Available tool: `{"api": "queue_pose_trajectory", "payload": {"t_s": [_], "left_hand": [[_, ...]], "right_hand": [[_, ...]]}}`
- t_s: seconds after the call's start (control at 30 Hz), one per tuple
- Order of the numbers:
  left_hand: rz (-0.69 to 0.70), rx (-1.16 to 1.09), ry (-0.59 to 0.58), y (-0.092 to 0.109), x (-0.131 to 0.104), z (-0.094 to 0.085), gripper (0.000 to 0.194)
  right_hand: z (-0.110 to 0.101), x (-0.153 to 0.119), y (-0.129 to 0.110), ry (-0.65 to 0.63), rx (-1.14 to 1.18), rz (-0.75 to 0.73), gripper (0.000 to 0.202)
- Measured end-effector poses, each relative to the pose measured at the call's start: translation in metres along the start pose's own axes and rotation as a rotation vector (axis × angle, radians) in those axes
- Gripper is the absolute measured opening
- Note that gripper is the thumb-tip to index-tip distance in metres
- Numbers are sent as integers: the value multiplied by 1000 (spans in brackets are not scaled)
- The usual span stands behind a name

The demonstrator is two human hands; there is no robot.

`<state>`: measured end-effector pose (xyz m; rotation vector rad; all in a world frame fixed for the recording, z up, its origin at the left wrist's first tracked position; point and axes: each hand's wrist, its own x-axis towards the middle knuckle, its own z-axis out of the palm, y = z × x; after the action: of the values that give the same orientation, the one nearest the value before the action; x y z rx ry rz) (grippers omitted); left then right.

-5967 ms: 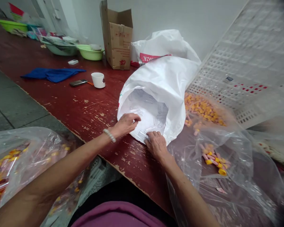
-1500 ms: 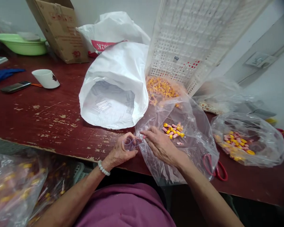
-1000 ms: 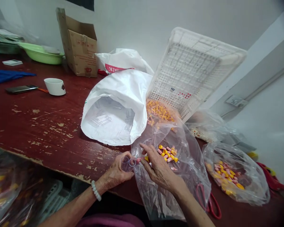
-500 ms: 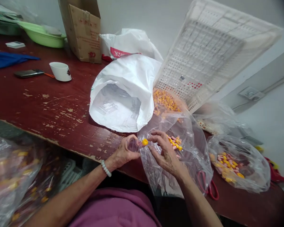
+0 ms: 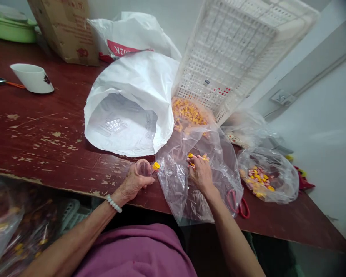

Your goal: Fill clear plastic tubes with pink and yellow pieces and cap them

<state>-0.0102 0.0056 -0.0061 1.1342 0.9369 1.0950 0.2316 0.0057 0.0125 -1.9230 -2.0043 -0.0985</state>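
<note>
My left hand (image 5: 137, 177) is closed around a clear plastic tube or bottle (image 5: 145, 169) whose neck bears a yellow cap (image 5: 156, 166). The tube is tilted, its capped end to the right. My right hand (image 5: 200, 171) reaches down into an open clear plastic bag (image 5: 173, 181), its fingers curled over small yellow and pink pieces (image 5: 190, 155). Its fingertips are partly hidden, so what they grip is not plain. Behind the left hand a white sack (image 5: 135, 73) lies with its mouth toward me, several clear tubes (image 5: 117, 125) inside.
More yellow pieces (image 5: 188, 111) lie beneath a tilted white plastic crate (image 5: 219, 57). At right are red-handled scissors (image 5: 243, 207) and another clear bag (image 5: 285, 192) of pieces. A white cup (image 5: 33, 79) and a cardboard box (image 5: 66, 34) stand left on the red table (image 5: 46, 127).
My right hand has left the yellow cap and moved into the pieces in the clear bag. My left hand still holds the tube. The view has turned to the right.
</note>
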Motion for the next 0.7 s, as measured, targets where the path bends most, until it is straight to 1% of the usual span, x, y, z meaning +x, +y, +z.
{"api": "queue_pose_trajectory", "payload": {"t_s": [0.07, 0.1, 0.13, 0.2, 0.27, 0.33, 0.4, 0.47, 0.5, 0.6, 0.63, 0.7], "left_hand": [[16, 38, 20, -1, 0, -1, 28], [34, 60, 25, -1, 0, -1, 28], [57, 85, 22, 0, 0, -1, 28], [118, 148, -7, 1, 1, 2, 27], [190, 230, -50, 2, 1, 6, 26], [245, 305, -85, 4, 1, 10, 24], [261, 366, -119, 7, -1, 14, 22], [262, 419, -153, 11, -3, 16, 20], [271, 447, -162, 12, -4, 17, 19], [325, 521, -164, 16, -7, 18, 16], [340, 539, -164, 16, -8, 18, 16], [358, 560, -164, 16, -9, 19, 17]], "right_hand": [[4, 2, 25, -87, -179, 50, 18], [6, 2, 33, -117, -205, 41, 17], [7, 1, 38, -127, -190, 23, 17], [6, -1, 36, -73, -68, -13, 18], [-4, -5, 19, 22, 131, -65, 18], [-22, -10, -8, 62, 341, -159, 16], [-41, -15, -38, 32, 484, -265, 16], [-56, -19, -62, 23, 519, -363, 18], [-60, -21, -70, 20, 509, -412, 20], [-65, -24, -79, -9, 451, -536, 32], [-65, -24, -79, -6, 446, -550, 36], [-64, -25, -76, 32, 462, -513, 41]]}}
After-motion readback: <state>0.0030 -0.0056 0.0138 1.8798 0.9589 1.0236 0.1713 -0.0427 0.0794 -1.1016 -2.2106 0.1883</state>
